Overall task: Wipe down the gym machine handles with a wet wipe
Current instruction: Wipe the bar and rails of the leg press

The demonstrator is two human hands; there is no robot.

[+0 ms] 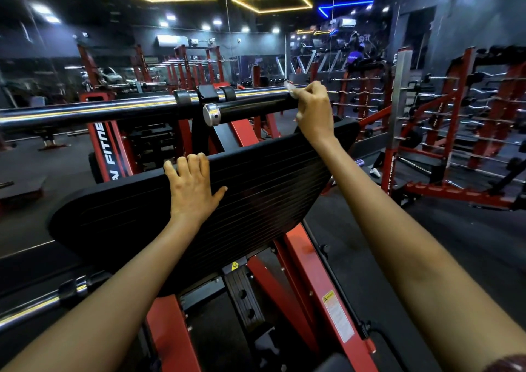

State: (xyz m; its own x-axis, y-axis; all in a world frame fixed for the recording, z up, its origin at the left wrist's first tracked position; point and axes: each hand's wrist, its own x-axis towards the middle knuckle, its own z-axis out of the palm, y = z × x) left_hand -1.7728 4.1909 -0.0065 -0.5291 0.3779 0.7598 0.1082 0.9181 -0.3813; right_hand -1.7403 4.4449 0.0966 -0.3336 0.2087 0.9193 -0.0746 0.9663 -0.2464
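A black horizontal bar (250, 106) runs across the top of a red leg-press machine, ending at the right under my right hand (314, 115). That hand is curled round the bar's end and holds a white wet wipe (290, 89) against it; only a corner of the wipe shows above my fingers. My left hand (192, 186) lies flat on the black ribbed footplate (256, 189), with its fingertips hooked over the plate's upper edge.
The machine's red frame (310, 274) slopes down between my forearms. A chrome bar (71, 116) extends left from the black bar. Red racks with barbells (466, 115) stand to the right, more red machines behind. Dark floor (455, 243) lies to the right.
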